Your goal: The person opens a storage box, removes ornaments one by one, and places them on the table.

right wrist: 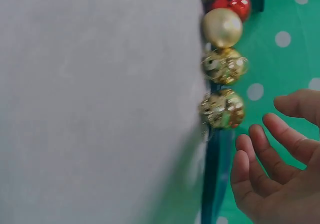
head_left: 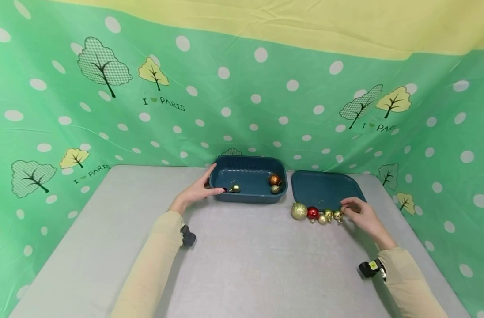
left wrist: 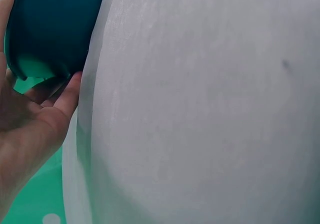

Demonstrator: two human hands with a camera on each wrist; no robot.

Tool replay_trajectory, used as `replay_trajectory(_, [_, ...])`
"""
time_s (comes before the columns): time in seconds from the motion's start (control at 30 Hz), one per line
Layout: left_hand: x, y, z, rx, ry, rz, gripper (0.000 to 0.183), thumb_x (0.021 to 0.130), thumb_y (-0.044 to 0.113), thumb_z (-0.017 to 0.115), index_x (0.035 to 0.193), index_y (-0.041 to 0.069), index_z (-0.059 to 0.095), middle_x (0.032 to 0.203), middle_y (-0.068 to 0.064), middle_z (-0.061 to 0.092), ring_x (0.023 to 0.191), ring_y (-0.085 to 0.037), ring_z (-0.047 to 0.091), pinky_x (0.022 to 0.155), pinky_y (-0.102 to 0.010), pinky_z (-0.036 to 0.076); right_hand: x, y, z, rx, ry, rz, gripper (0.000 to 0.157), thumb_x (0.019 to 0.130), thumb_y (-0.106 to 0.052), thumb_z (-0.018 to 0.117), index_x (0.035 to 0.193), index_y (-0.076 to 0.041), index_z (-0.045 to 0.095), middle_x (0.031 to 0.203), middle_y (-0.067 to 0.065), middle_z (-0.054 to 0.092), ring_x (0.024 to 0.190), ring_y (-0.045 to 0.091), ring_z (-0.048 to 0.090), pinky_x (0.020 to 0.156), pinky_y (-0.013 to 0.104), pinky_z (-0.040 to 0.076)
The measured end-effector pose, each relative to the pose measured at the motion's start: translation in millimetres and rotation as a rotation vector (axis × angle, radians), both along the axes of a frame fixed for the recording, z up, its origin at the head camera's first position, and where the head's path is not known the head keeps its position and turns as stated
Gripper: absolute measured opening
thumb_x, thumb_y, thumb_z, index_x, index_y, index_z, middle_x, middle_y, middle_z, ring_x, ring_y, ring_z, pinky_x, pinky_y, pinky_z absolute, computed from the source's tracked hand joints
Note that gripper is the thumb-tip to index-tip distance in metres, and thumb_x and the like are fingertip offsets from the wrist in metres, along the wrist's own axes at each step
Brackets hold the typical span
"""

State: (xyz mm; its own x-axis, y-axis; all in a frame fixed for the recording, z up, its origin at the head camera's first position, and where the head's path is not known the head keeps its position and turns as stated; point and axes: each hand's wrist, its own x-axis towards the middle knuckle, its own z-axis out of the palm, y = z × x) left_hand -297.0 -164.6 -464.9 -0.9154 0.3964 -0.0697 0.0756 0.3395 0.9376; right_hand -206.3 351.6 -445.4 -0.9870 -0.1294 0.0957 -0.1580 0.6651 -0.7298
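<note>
A dark blue plastic box [head_left: 247, 198] stands at the back of the table. My left hand [head_left: 196, 192] grips its left end, thumb along the front rim; the left wrist view shows fingers [left wrist: 69, 96] against the box wall. Inside lie a copper bauble [head_left: 274, 179], a glittery gold bauble [head_left: 275, 189] and a small gold bauble [head_left: 236, 188]. My right hand [head_left: 361, 214] hovers beside a row of baubles, fingers loosely bent. The row holds a large glittery gold bauble [head_left: 299, 211], a red bauble [head_left: 312, 213], a matte gold bauble [right wrist: 222, 27] and two shiny gold baubles [right wrist: 227, 108].
A flat dark blue lid [head_left: 325, 187] lies right of the box, behind the bauble row. Green dotted cloth [head_left: 250, 110] rises behind the grey table [head_left: 258, 260] and along both sides.
</note>
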Motion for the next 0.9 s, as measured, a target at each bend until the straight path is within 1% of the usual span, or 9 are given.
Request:
replay_trajectory(0.13, [-0.6,-1.0,-2.1,-0.011,0.015,0.008,0.1,0.088,0.027,0.074,0.157,0.028,0.001,0.161,-0.01,-0.002,0.144,-0.035,0.002,0.109,-0.059,0.018,0.9,-6.3,9.4,0.001,0.049,0.006,0.027,0.099,-0.009,0.055,0.12,0.008,0.056,0.107,0.024,0.061,0.086,-0.002,0.055,0.069,0.029,0.05])
replay_trajectory(0.27, [0.3,-1.0,-1.2,-0.014,0.017,0.012,0.1,0.087,0.028,0.074,0.157,0.028,0.002,0.161,-0.01,-0.001,0.144,-0.035,0.003,0.109,-0.058,0.019,2.4,-16.3,18.0,-0.009,0.061,0.023,0.028,0.099,-0.012,0.055,0.121,0.007,0.057,0.111,0.025,0.06,0.089,-0.004,0.055,0.071,0.027,0.05])
replay_trajectory(0.3, [0.7,-1.0,-0.8,-0.012,0.015,0.013,0.1,0.088,0.027,0.074,0.157,0.028,0.002,0.161,-0.01,-0.001,0.144,-0.035,0.004,0.109,-0.058,0.019,2.8,-19.5,19.7,-0.013,0.057,0.029,0.029,0.099,-0.012,0.055,0.121,0.006,0.057,0.113,0.025,0.06,0.09,-0.002,0.055,0.072,0.027,0.05])
replay_trajectory(0.37, [1.4,-0.9,0.0,-0.008,0.014,0.009,0.1,0.088,0.026,0.073,0.157,0.028,0.001,0.161,-0.011,-0.002,0.144,-0.036,0.004,0.109,-0.059,0.019,3.6,-26.1,22.7,-0.022,0.036,0.041,0.03,0.1,-0.014,0.055,0.122,0.006,0.056,0.117,0.026,0.059,0.094,0.004,0.057,0.073,0.031,0.051])
replay_trajectory(0.5, [11.4,1.9,17.8,0.007,-0.01,-0.01,0.099,0.089,0.02,0.072,0.157,0.02,0.001,0.16,-0.015,-0.003,0.144,-0.039,0.002,0.109,-0.06,0.016,3.0,-38.8,24.0,-0.038,0.0,0.061,0.03,0.1,-0.014,0.054,0.123,0.005,0.056,0.121,0.027,0.056,0.1,0.028,0.059,0.071,0.039,0.051])
replay_trajectory(0.53, [14.1,2.6,22.2,0.008,-0.013,-0.014,0.098,0.089,0.019,0.072,0.157,0.018,0.001,0.16,-0.015,-0.003,0.144,-0.039,0.001,0.109,-0.06,0.015,2.6,-41.6,23.8,-0.044,-0.008,0.067,0.03,0.1,-0.014,0.054,0.123,0.005,0.056,0.121,0.027,0.055,0.101,0.033,0.059,0.069,0.04,0.051])
replay_trajectory(0.6, [19.4,4.1,31.2,0.007,-0.02,-0.021,0.097,0.089,0.017,0.071,0.157,0.015,0.002,0.16,-0.017,-0.002,0.143,-0.04,0.0,0.109,-0.06,0.015,1.6,-46.9,22.9,-0.051,-0.007,0.085,0.028,0.1,-0.013,0.054,0.121,0.005,0.057,0.12,0.028,0.056,0.101,0.039,0.058,0.067,0.037,0.049])
replay_trajectory(0.7, [20.5,4.2,31.7,0.012,-0.016,-0.023,0.097,0.089,0.017,0.072,0.157,0.015,0.002,0.16,-0.017,-0.002,0.143,-0.039,0.001,0.109,-0.06,0.015,1.2,-54.4,22.7,-0.053,-0.003,0.106,0.026,0.099,-0.011,0.055,0.119,0.004,0.058,0.119,0.027,0.057,0.099,0.037,0.059,0.065,0.033,0.048])
replay_trajectory(0.9, [19.5,4.7,29.8,0.036,-0.028,-0.013,0.096,0.089,0.017,0.072,0.157,0.016,0.004,0.16,-0.016,-0.003,0.144,-0.038,0.001,0.109,-0.059,0.017,-0.4,-67.7,23.4,-0.059,0.037,0.15,0.019,0.097,-0.008,0.057,0.114,0.001,0.062,0.116,0.026,0.059,0.095,0.034,0.061,0.068,0.029,0.049])
